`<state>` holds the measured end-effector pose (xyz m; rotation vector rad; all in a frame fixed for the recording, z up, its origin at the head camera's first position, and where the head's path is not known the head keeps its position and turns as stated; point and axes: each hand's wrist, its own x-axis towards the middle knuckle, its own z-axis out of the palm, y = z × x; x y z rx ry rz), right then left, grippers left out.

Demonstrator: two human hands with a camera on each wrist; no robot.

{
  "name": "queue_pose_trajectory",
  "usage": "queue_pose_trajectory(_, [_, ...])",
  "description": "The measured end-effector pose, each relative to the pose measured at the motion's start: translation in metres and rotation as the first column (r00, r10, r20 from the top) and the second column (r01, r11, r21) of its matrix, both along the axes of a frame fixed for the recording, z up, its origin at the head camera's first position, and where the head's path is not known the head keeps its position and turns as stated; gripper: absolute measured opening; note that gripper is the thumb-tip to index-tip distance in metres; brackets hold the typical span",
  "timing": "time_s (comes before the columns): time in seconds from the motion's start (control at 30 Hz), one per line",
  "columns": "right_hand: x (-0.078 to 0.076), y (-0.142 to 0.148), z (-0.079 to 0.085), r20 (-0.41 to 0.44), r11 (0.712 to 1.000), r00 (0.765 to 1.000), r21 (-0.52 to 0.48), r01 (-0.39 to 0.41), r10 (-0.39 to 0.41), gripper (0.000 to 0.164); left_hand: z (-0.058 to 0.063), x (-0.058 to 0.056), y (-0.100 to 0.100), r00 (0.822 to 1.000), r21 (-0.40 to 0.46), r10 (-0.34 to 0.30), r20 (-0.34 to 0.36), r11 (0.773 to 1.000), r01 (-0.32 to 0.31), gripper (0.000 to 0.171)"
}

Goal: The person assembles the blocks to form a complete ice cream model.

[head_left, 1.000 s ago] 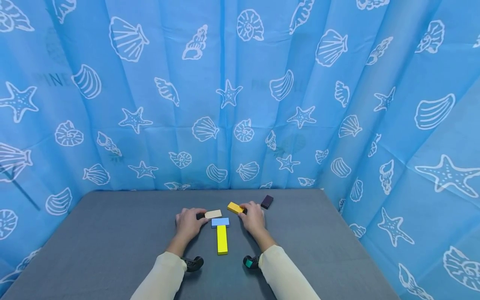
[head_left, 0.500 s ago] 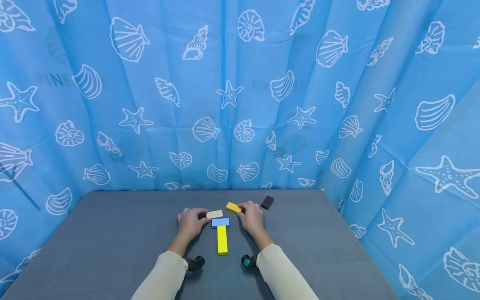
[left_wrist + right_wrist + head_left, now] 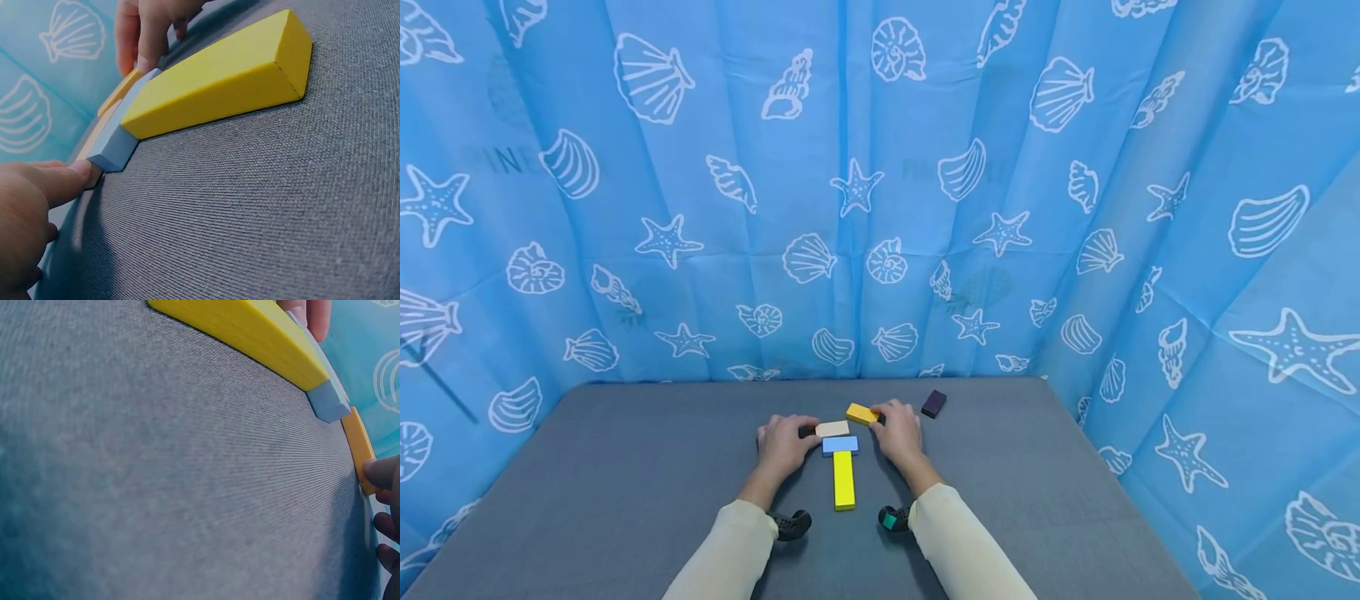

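Observation:
My left hand (image 3: 782,443) pinches the left end of a cream block (image 3: 832,429) between thumb and fingers. That block lies flat just behind a blue block (image 3: 840,446). A long bright yellow block (image 3: 844,481) runs toward me from the blue one, touching its front side, so the two form a T. On the other side, my right hand (image 3: 898,432) holds the right end of an orange-yellow block (image 3: 862,414), which lies at a slant behind and right of the cream block. In the right wrist view, the thumb presses on the orange-yellow block (image 3: 359,447).
A dark purple block (image 3: 934,404) lies at the back right, beyond my right hand. The grey cloth-covered table (image 3: 647,492) ends at a blue curtain (image 3: 850,317) printed with white shells. Black bands (image 3: 792,525) are on both wrists.
The cream block has slid slightly right with my left hand. My right hand has moved the orange-yellow block a little to the left. The blue, bright yellow and purple blocks stay put.

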<state>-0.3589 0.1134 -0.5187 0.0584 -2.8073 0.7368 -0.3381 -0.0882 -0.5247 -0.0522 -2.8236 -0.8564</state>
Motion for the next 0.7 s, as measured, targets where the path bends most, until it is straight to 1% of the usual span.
queue_pose_trajectory(0.17, [-0.002, -0.002, 0.001, -0.004, 1.0, 1.0, 0.016, -0.014, 0.014, 0.027, 0.001, 0.0, 0.0, 1.0, -0.002, -0.01, 0.021, 1.0, 0.01, 0.033])
queue_pose_trajectory(0.33, [-0.003, -0.005, 0.003, -0.009, 0.998, 0.999, 0.031, -0.045, 0.046, 0.026, 0.003, 0.001, 0.001, 1.0, -0.006, -0.015, 0.023, 1.0, 0.015, 0.033])
queue_pose_trajectory(0.53, [-0.004, -0.008, 0.006, 0.012, 0.996, 0.996, 0.04, -0.085, 0.085, 0.025, 0.003, 0.001, 0.002, 1.0, -0.008, -0.014, 0.019, 1.0, 0.015, 0.033])
queue_pose_trajectory(0.7, [-0.007, -0.011, 0.007, 0.028, 0.993, 0.995, 0.054, -0.102, 0.101, 0.026, 0.002, -0.002, 0.002, 0.999, -0.01, -0.016, 0.027, 1.0, 0.017, 0.032])
